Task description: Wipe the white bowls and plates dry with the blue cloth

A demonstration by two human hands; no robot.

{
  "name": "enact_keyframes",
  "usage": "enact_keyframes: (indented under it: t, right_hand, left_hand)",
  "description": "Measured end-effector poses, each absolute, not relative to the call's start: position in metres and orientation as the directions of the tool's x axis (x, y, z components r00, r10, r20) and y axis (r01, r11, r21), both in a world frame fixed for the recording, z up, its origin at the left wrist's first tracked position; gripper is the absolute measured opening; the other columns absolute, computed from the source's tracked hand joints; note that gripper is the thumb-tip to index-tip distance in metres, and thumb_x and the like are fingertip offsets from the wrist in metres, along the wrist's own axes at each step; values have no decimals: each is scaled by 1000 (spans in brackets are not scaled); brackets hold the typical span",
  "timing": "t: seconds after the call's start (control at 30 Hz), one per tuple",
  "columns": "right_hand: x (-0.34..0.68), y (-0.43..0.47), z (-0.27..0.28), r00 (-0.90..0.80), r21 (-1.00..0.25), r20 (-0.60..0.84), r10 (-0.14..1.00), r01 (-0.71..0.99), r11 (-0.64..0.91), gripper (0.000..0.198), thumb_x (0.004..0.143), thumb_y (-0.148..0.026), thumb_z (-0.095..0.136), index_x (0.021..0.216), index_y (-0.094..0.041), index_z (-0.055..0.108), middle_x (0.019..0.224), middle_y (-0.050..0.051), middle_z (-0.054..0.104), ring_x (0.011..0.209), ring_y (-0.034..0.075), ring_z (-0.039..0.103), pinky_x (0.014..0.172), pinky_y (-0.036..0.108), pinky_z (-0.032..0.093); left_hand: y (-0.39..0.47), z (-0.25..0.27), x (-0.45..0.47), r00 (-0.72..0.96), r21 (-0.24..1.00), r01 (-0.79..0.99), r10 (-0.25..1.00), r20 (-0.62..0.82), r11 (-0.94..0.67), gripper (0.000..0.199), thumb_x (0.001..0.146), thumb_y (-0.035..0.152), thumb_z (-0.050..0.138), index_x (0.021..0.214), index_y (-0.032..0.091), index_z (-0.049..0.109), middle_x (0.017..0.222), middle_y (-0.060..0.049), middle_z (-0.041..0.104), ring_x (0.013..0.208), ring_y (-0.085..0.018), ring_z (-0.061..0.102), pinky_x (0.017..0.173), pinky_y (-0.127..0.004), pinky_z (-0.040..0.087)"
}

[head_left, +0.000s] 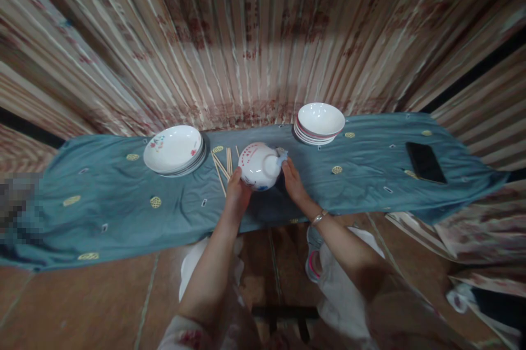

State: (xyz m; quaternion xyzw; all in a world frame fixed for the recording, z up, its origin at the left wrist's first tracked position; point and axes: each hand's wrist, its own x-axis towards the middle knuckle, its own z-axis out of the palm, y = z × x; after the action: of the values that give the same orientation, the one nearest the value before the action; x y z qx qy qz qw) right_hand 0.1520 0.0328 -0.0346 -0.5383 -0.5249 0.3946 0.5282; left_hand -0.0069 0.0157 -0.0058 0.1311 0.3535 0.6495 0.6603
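Note:
A white bowl [258, 166] with red and blue decoration is tilted over, its foot ring turned to the right, above the middle of the cloth. My left hand [238, 192] is closed on its left rim. At the foot ring, my right hand [291, 177] pinches a pale bluish cloth or tissue [281, 158] against the bowl. Several wooden chopsticks [222, 166] lie loosely on the cloth just left of the bowl, some partly hidden behind it and my left hand.
A stack of floral plates [176, 147] stands to the left, and a stack of bowls [320, 120] at the back right. A black phone [425, 162] lies far right on the teal tablecloth [123, 202]. Behind the table hangs a striped curtain [263, 54].

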Motion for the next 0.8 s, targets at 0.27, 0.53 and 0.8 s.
enact_keyframes:
  t: [0.27,0.53,0.8]
  right_hand:
    - [141,14,-36,104,-963,188,977,217,162,78,92,-70,35,144,-13,44,149,15,48,141,25,41,121,46,24]
    - [137,5,-46,60,-907,242,968,369,204,75,96,-64,31,150,-12,34,153,17,41,144,24,36,122,47,25]
    - [130,-19,-47,-42,-821,252,967,519,237,73,100,-55,27,156,-9,17,162,20,21,152,25,16,124,49,20]
  left_hand:
    - [12,8,-5,-29,547,-810,916,-400,213,39,98,26,42,129,11,59,121,-13,71,123,-26,60,105,-44,47]
    - [12,19,-3,-13,500,-833,895,-445,237,45,99,28,36,138,13,52,128,-14,67,125,-27,58,105,-47,47]
    - [11,24,-5,23,450,-854,883,-469,261,47,100,30,33,141,14,50,136,-13,62,132,-27,52,108,-46,45]
